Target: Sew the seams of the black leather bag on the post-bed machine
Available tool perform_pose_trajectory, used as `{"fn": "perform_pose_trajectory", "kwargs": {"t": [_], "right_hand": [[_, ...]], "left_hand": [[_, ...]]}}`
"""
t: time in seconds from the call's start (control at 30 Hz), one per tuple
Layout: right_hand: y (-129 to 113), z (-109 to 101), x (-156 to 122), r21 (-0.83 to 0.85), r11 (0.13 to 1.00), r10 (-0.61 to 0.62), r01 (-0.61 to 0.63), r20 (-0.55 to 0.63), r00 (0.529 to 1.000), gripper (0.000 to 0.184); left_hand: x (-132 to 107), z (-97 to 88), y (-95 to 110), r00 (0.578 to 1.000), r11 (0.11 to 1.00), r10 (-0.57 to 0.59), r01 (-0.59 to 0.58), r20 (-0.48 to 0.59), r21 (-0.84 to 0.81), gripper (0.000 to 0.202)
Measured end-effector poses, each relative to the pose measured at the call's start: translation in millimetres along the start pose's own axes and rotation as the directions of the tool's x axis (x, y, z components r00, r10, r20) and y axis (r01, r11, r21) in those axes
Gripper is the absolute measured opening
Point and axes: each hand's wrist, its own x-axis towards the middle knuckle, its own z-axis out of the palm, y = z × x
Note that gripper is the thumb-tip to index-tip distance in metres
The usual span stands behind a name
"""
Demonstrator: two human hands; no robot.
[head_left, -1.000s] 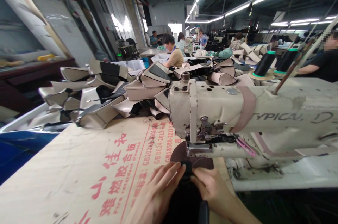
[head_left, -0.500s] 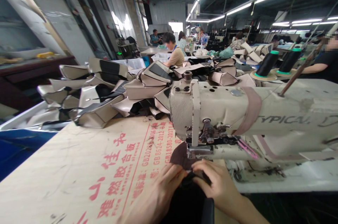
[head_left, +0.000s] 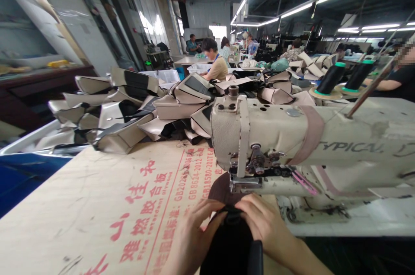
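Both my hands are at a black soft piece point(head_left: 228, 240) in front of the sewing machine point(head_left: 259, 136). My left hand point(head_left: 194, 229) grips its far left edge, thumb and fingers closed together. On the other side my right hand point(head_left: 264, 223) pinches the far right edge. The piece's kind cannot be made out; a stiff-looking dark strip point(head_left: 256, 257) runs along its right side. Beyond my fingertips a dark brown rounded piece point(head_left: 222, 186) lies by the machine's presser foot and arm. Whether the two pieces are joined is hidden by my fingers.
A plywood board point(head_left: 113, 193) with red print spans the left. Beige and black sewn pieces point(head_left: 181, 106) are heaped behind it. Black thread cones point(head_left: 329, 79) stand on the right, near a person's arm point(head_left: 382, 84). Another person point(head_left: 216, 65) sits beyond the heap.
My hands have shifted on the black piece, spreading slightly apart at its far edge, so more of its top shows. The view has tilted a little.
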Motion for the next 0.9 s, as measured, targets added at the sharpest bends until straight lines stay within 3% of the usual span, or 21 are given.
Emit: {"fn": "perform_pose_trajectory", "kwargs": {"t": [0.23, 0.3, 0.43, 0.63, 0.9], "right_hand": [[1.8, -2.0, -2.2, 0.020, 1.000, -0.017, 0.016, 0.035, 0.999, 0.023], [2.4, -1.1, -2.6, 0.043, 0.999, 0.005, -0.006, 0.023, 1.000, 0.022], [3.8, 2.0, -2.5, 0.080, 0.996, 0.033, -0.030, -0.042, 0.999, 0.020], [4.1, 5.7, -3.3, 0.075, 0.997, 0.034, -0.027, -0.083, 0.996, 0.022], [-0.2, -0.2, 1.0, 0.111, 0.985, 0.133, -0.135, 0.026, 0.991, 0.019]], "left_hand": [[10.7, -14.0, 7.4, 0.963, 0.984, 0.138, -0.107, 0.232, -0.139, 0.021], [12.1, -13.1, 4.5, 0.971, 0.987, 0.122, -0.097, 0.205, -0.131, 0.019], [10.2, -5.2, -0.3, 1.000, 0.998, 0.027, -0.027, 0.008, -0.053, 0.019], [10.2, -6.3, 3.5, 0.973, 0.983, 0.175, -0.183, 0.153, 0.035, 0.024], [13.6, -0.2, 10.5, 0.986, 0.993, 0.115, -0.112, 0.117, -0.031, 0.020]]}}
